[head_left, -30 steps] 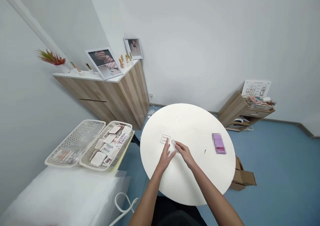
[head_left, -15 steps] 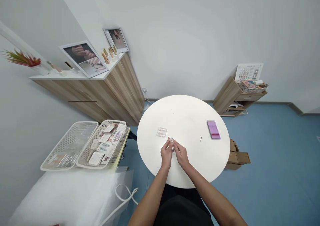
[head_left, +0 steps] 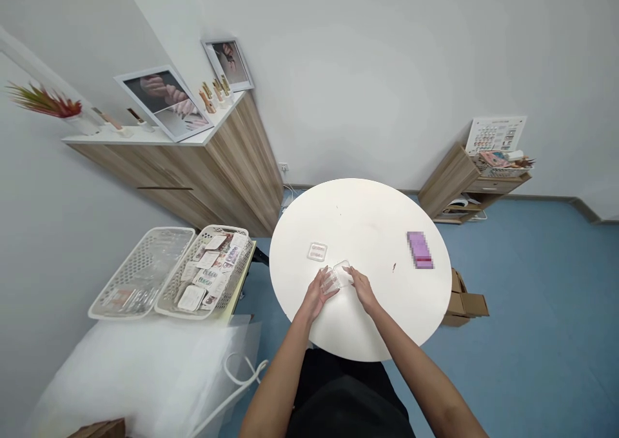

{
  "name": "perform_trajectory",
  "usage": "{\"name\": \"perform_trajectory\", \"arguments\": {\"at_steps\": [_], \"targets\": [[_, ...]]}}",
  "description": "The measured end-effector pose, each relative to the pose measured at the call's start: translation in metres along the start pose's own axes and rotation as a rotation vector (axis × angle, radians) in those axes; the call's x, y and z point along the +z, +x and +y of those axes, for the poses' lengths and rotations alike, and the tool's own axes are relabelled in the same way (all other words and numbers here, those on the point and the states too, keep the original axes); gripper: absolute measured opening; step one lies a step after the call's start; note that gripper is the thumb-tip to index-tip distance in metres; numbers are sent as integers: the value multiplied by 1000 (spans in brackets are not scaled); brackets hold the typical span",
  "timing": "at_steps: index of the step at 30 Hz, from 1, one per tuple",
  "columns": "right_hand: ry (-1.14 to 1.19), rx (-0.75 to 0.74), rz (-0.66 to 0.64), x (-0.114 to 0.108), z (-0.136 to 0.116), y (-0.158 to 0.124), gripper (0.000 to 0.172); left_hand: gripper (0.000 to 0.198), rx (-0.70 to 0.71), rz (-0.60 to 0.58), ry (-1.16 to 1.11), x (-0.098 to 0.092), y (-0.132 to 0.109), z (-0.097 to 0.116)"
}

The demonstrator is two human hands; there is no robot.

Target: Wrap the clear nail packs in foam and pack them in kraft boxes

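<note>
My left hand [head_left: 316,294] and right hand [head_left: 361,288] pinch the clear case [head_left: 338,275] by its edges. It looks light, stiff and slippery. A second case [head_left: 316,251] lies at eleven o'clock.

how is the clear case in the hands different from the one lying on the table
The held case is gripped by the left hand and right hand; the lying case sits untouched on the table. The held case looks swung open; the lying case is flat. Both are small and clear.
</note>
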State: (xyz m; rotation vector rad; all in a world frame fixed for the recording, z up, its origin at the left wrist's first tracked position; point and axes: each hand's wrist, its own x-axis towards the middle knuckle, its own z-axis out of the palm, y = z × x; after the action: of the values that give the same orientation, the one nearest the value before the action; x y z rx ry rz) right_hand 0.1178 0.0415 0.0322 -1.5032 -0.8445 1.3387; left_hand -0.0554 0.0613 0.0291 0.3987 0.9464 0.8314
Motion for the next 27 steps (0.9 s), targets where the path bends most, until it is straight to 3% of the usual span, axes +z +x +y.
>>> {"name": "perform_trajectory", "arguments": {"at_steps": [4, 7, 10, 18, 20, 23, 27], "targets": [[-56, 47, 87, -10, 18, 17, 53, 57, -66, 116, 140, -16, 21, -7], [-39, 103, 130, -14, 29, 28, 46, 52, 20, 285, 286, -24, 36, -15], [-61, 110, 167, -18, 39, 36, 42, 44, 111, 381, 327, -29, 45, -19], [-513, -94, 259, -27, 53, 53, 42, 27, 305, 512, 382, -35, 30, -12], [-595, -173, 243, -14, 46, 58, 44, 23, 364, 511, 401, -39, 17, -5], [-648, -289, 130, 22, 29, 63, 42, 21, 546, 521, 532, -55, -10, 12], [-670, -459, -83, 97, 2, 62, 37, 26, 769, 752, 827, -100, -58, 45]]}}
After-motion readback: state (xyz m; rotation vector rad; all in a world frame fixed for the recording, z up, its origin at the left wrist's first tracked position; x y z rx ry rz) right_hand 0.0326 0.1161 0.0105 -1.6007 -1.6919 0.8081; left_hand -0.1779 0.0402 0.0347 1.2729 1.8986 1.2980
